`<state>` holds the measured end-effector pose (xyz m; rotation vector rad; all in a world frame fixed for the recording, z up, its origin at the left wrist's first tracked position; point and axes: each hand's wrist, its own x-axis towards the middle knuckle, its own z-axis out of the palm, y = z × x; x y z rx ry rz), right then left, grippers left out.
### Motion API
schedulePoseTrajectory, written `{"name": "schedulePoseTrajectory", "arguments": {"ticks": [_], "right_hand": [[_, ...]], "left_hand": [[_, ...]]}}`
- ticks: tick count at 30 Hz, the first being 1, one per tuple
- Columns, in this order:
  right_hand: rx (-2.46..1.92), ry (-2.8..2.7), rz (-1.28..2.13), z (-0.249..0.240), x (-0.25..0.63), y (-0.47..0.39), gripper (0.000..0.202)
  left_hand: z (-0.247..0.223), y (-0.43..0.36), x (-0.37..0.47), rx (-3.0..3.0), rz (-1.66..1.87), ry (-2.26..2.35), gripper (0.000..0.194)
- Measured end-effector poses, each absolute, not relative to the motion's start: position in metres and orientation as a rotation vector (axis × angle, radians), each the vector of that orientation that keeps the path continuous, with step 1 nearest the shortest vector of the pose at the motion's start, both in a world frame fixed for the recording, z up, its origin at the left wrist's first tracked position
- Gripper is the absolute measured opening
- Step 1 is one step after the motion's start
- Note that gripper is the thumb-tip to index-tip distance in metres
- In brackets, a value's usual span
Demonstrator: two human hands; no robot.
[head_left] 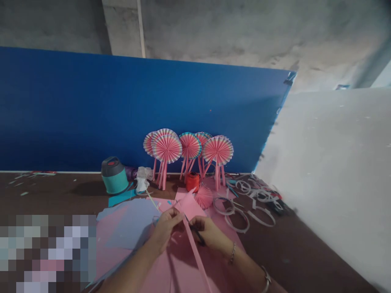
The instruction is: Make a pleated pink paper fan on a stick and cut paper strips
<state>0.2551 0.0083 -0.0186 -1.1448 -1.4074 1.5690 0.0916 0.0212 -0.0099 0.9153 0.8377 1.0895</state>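
Note:
My left hand (167,226) is closed on a sheet of pink paper (190,204), pinching its near edge between thumb and fingers. In my right hand (207,232) is a pair of scissors (200,238) with dark handles; its blades are mostly hidden at the paper. A long narrow pink strip (195,252) hangs from the cutting spot down toward me, between my two wrists. Beneath both hands lie larger pink sheets (159,270). Just beyond the paper is a pleated pink paper rosette (203,197), beside a red spool-like object (192,182).
Several round pleated fans on pink sticks (167,149) lean against the blue partition (91,110). A teal jar with a grey lid (115,179) stands left. Pale blue sheets (125,224) lie left of my hands. Rolls of tape (236,219) and white rings cover the right side.

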Motion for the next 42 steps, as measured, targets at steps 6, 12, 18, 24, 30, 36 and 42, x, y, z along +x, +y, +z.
{"name": "schedulePoseTrajectory", "arguments": {"ticks": [6,12,18,24,30,36,42], "right_hand": [[-1.152,-1.453,1.588,-0.019,0.258,0.009,0.021],[-1.125,-1.447,1.652,-0.016,0.26,0.01,0.019],[-1.11,-1.451,1.656,-0.01,0.259,0.008,0.019],[-1.069,-1.446,1.655,-0.007,0.255,0.006,0.024],[-1.093,-1.483,1.691,0.003,0.257,0.001,0.023],[-1.079,-1.471,1.672,0.003,0.254,0.003,0.025],[-1.051,-1.507,1.614,-0.005,0.251,0.008,0.025]], "left_hand": [[-0.006,0.023,0.089,0.88,1.159,0.817,0.039],[-0.004,0.029,0.082,0.87,1.247,0.861,0.04],[-0.004,0.027,0.083,0.894,1.257,0.887,0.039],[-0.006,0.026,0.085,0.947,1.22,0.885,0.039],[-0.007,0.029,0.082,0.947,1.253,0.891,0.041],[-0.008,0.027,0.084,0.953,1.22,0.891,0.039],[-0.008,0.023,0.088,0.948,1.176,0.898,0.042]]}}
